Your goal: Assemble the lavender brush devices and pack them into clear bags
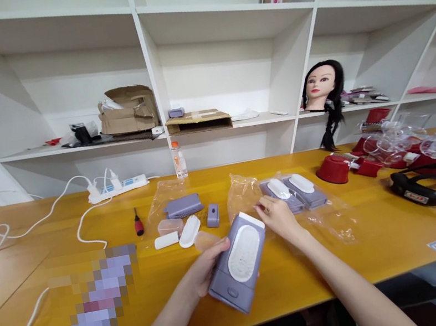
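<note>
Left forearm [165, 321] is showing bare, lower frame left of center; right forearm [350, 280] likewise, lower right of center. Both are tapering toward slim wrists. Left hand [207, 266], right hand [282, 218] showing bare too.

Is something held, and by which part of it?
The left hand grips the boxy purple plastic device with a white oval panel by its left side; whether the right hand holds anything cannot be told.

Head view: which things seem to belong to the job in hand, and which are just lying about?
Likely the job:
purple case in the left hand
two similar cases
loose white oval piece
perhaps the red-handled screwdriver

Likely just lying about:
mannequin head
orange-capped bottle
power strip
</note>
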`<state>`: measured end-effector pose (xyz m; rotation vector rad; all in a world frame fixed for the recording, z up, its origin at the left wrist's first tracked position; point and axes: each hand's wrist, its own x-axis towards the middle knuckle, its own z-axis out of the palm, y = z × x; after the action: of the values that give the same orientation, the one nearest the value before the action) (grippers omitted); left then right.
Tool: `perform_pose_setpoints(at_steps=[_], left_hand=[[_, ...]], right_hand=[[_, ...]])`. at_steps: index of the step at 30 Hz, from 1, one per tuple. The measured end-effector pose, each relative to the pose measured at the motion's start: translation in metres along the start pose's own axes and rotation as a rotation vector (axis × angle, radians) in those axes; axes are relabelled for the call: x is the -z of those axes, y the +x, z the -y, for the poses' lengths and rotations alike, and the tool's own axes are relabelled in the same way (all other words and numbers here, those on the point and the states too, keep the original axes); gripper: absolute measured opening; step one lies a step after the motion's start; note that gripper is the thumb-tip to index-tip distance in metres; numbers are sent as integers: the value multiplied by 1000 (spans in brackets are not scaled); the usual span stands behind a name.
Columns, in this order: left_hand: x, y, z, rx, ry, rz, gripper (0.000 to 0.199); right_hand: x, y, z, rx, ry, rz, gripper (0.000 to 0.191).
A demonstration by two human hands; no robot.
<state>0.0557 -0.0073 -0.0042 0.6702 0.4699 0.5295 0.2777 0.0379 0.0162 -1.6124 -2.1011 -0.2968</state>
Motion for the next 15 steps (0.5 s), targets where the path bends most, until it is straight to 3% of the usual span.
perform_pose_setpoints(at_steps=[3,7,11,13,15], left_hand=[[0,0,0,10,24,-37,48],[1,-11,-10,-146,29,-39,48],[10,-39,-38,-379,-33,-22,50],[16,-55,-54,-610,-107,-76,49],[22,-66,-66,-792,-182,-105,52]], right_hand=[[1,0,1,-6,5,-12,22],[1,-3,0,35,2,75,18],[7,-10,-6,129,6,249,10],[14,-10,-4,160,4,306,5],[19,-8,9,199,-5,316,17]])
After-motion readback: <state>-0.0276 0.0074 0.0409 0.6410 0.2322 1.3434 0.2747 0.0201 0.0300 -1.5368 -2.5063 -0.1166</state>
